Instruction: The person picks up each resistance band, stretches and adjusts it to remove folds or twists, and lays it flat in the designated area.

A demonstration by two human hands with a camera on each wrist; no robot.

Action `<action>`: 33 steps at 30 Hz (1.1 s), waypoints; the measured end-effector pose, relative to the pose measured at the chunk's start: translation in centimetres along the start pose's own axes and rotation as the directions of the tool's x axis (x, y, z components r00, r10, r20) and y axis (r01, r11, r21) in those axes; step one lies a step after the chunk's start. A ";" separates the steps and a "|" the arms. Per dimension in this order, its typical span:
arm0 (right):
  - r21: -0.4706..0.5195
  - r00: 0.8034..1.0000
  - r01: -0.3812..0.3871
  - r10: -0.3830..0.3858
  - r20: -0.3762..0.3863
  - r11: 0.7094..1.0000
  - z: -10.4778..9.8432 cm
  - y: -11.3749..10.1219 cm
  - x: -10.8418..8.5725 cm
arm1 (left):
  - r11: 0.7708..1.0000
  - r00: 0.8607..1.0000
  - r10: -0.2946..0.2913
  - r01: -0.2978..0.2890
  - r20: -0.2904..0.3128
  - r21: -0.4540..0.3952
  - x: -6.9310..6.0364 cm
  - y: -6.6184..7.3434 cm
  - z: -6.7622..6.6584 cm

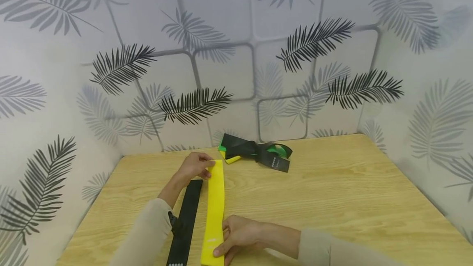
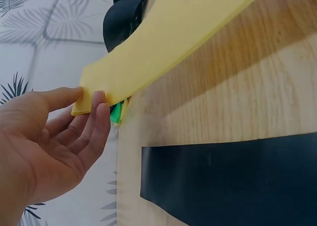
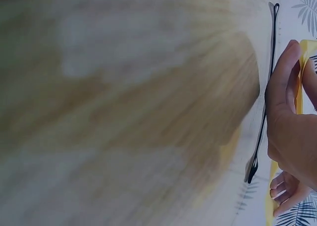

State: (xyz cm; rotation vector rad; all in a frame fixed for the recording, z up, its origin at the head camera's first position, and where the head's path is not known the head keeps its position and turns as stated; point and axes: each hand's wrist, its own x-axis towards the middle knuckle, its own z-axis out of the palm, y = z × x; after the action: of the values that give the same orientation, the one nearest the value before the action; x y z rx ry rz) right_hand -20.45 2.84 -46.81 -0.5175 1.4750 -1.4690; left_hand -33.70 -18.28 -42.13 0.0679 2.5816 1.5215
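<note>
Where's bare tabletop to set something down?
Most room: the wooden table between the yellow band, the bundled bands, the right sleeve and the table's right edge. Smaller patch: between the left sleeve and the left edge. Crowded by the black band, left hand and right hand.

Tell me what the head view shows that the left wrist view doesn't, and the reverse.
Only the head view: the right hand pinching the yellow band near its near end, and the pale sleeves.
Only the left wrist view: the palm side of the left hand.
Both: that hand pinching the band's far end, the flat black band, the partly hidden bundle, the table and the leaf-print wall.
</note>
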 end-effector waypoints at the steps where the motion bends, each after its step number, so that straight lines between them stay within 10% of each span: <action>1: -0.001 1.000 -0.008 0.008 0.003 1.000 0.1 -0.1 0.0 | 1.000 1.000 -0.007 0.007 0.008 0.005 0.0 -0.1 0.1; 12: -0.069 0.997 -0.057 0.054 -0.050 0.996 1.1 0.6 0.4 | 0.994 0.990 -0.029 0.014 0.137 0.110 -0.3 -1.6 0.7; 33: -0.067 0.997 -0.056 0.053 -0.055 0.996 1.8 0.7 0.5 | 0.953 0.991 0.017 -0.057 0.133 0.298 0.3 -2.7 0.8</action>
State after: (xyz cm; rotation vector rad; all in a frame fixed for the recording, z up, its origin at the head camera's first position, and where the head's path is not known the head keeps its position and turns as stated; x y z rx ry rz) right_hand -18.96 1.60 -47.27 -0.4796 1.5740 -1.4026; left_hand -33.77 -18.82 -44.88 0.2407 2.6957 1.0799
